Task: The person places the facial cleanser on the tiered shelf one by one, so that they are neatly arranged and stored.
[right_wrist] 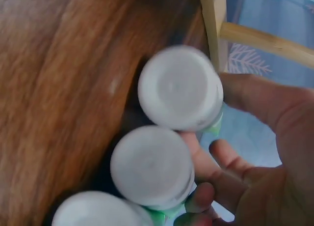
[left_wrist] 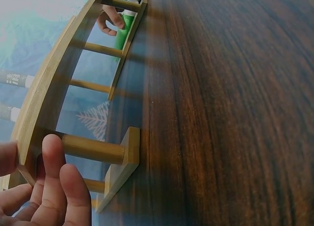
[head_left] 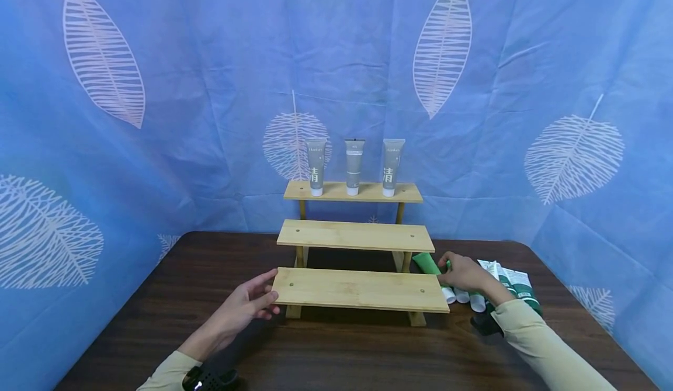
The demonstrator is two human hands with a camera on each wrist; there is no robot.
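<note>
My left hand [head_left: 239, 312] grips the left end of the lowest board of a three-tier wooden display stand [head_left: 357, 289]; in the left wrist view its fingers [left_wrist: 53, 179] curl up under the plank. Beside the stand's right side, my right hand [head_left: 465, 274] pinches a green tube [head_left: 427, 264] that lies on the table. Close to the lens in the right wrist view, the thumb and a finger sit on either side of its white cap [right_wrist: 179, 88]. A second white cap [right_wrist: 152, 167] lies right against it, with a third below.
Three grey tubes [head_left: 354, 166] stand caps down in a row on the top board. White-and-green tubes [head_left: 517, 283] lie under and beyond my right forearm. The dark wooden table [head_left: 131, 321] meets a blue leaf-print cloth [head_left: 210, 116] at the back.
</note>
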